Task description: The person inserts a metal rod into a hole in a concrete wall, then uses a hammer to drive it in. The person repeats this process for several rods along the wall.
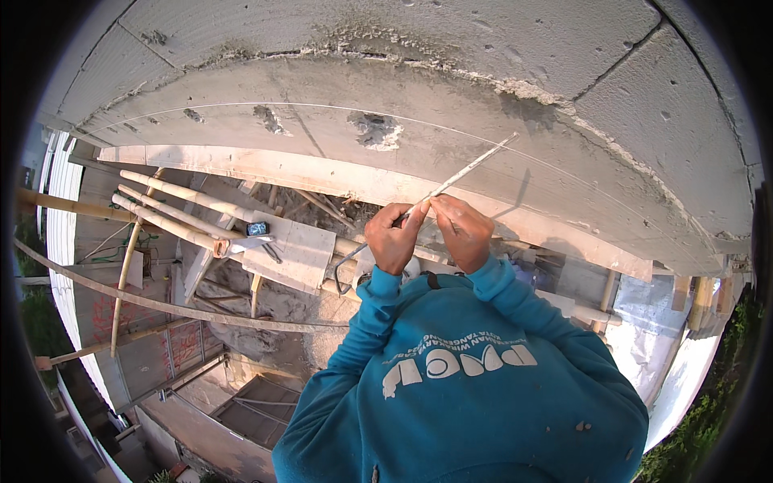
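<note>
Both my hands meet in front of my chest on a thin, whitish rod [475,165] that slants up to the right, its far end in front of the grey wall. My left hand [390,240] is closed round its lower part. The fingers of my right hand [464,229] pinch it just beside the left. Below my left hand a dark thin bar with a bent, hooked end [339,272] sticks out; whether it is one piece with the rod is hidden. A pale string [306,104] runs along the wall behind the rod.
The block and concrete wall [241,88] has a rough hole [376,130] and a pale board [282,167] along its lower edge. Bamboo poles [173,191] and a plank [291,256] form scaffolding at the left. A dark blue box [258,229] lies there, with ground far below.
</note>
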Action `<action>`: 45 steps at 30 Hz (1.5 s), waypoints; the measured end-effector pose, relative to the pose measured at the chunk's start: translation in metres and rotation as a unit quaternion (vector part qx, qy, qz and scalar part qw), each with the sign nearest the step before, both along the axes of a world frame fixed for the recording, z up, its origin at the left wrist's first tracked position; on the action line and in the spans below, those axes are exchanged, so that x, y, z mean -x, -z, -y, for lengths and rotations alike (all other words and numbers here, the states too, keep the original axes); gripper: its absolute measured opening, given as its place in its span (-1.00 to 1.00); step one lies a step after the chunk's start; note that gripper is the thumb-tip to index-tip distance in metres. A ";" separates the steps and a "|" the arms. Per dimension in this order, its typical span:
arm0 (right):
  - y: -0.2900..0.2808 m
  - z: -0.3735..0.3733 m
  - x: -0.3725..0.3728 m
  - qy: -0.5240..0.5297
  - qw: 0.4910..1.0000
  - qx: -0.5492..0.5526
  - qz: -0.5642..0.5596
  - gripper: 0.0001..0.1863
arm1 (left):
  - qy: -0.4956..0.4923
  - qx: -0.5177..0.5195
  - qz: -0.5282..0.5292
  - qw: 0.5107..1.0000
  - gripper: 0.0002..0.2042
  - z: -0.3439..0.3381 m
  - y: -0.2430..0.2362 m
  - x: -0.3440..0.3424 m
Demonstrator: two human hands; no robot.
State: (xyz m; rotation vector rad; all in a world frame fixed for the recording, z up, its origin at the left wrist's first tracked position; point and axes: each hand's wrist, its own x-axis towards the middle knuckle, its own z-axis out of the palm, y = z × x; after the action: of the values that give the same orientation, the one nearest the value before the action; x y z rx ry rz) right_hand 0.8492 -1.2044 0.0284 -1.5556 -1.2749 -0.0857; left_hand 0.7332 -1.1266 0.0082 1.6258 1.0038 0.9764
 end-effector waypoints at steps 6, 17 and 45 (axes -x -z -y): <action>0.007 0.027 -0.007 0.031 0.999 0.025 -0.018 -0.76 | 0.022 -0.157 -0.108 0.981 -0.68 0.004 0.000 -0.010; 0.026 0.062 -0.020 0.069 0.994 0.020 -0.079 -0.75 | 0.078 -0.225 -0.147 0.960 -0.60 0.015 0.002 -0.037; 0.158 0.225 -0.017 0.231 0.874 0.277 -0.325 -0.58 | 0.214 -0.128 -0.095 0.964 -0.59 0.038 0.012 -0.074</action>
State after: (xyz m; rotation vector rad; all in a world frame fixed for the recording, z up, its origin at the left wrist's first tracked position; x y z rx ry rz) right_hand 0.8665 -1.4299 -0.1299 -2.1111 -0.3787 0.5068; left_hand 0.8068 -1.1647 -0.0038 2.0751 0.6212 0.6821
